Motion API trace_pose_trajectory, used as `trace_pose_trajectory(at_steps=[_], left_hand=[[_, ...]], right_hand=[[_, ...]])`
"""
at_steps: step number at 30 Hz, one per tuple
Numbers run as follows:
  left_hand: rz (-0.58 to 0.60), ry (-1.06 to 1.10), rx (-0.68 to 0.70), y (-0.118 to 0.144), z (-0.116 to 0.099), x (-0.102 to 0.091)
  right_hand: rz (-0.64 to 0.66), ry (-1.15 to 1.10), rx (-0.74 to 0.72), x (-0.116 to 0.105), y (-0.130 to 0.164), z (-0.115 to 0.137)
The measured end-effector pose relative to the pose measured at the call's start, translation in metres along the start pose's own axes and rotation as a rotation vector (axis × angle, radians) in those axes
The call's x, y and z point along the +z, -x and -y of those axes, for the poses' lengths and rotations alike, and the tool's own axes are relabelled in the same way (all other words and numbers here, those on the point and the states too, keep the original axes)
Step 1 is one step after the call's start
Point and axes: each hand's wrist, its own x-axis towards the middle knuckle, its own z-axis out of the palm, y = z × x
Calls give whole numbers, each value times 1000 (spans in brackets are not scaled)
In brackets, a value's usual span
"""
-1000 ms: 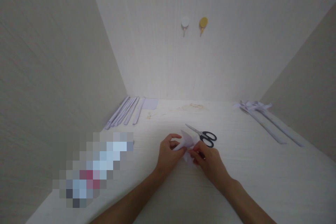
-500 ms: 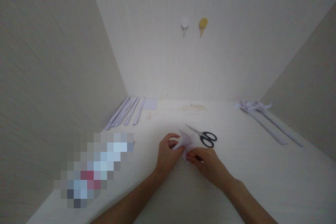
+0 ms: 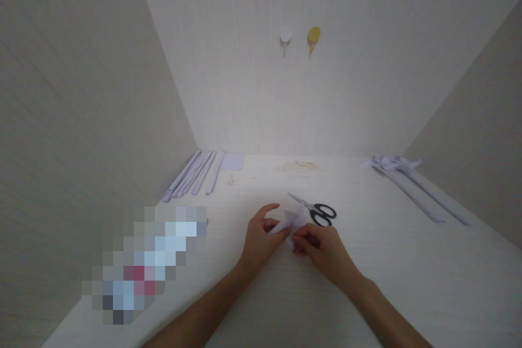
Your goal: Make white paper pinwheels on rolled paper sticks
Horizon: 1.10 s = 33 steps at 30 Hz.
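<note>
Both my hands meet at the middle of the white table (image 3: 408,283) over a small folded piece of pale lilac paper (image 3: 294,219). My left hand (image 3: 261,239) pinches the paper's left side with thumb and fingers, the index finger raised. On the paper's right lower part, my right hand (image 3: 322,250) has its fingertips closed. Black-handled scissors (image 3: 316,210) lie just behind the paper, blades pointing back left, untouched.
Several folded lilac paper strips (image 3: 196,174) and a flat lilac sheet (image 3: 233,161) lie at the back left. Finished lilac bows with long tails (image 3: 408,176) lie at the back right. Thin string (image 3: 299,165) rests near the back wall, which carries two hooks (image 3: 299,38). A blurred-out object (image 3: 147,261) sits at left.
My right hand has shifted slightly back and left along the paper, closing its fingertips on it. The paper's raised flap has dropped lower. My left index finger has lifted.
</note>
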Motion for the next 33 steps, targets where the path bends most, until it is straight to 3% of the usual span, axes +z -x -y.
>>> trace_pose_trajectory(at_steps=[6,19,29,33], left_hand=[[-83,-2,-10,0,-2,1],[-83,73,-72,-1,-1,-1],[-75,82,-101,0,-5,1],[-84,93,-125,0,-4,2]], right_hand=[[37,60,-84,3,2,5],[-81,348,-76,3,1,2],[-156,381,-77,5,0,5],[-151,286,-33,9,-1,4]])
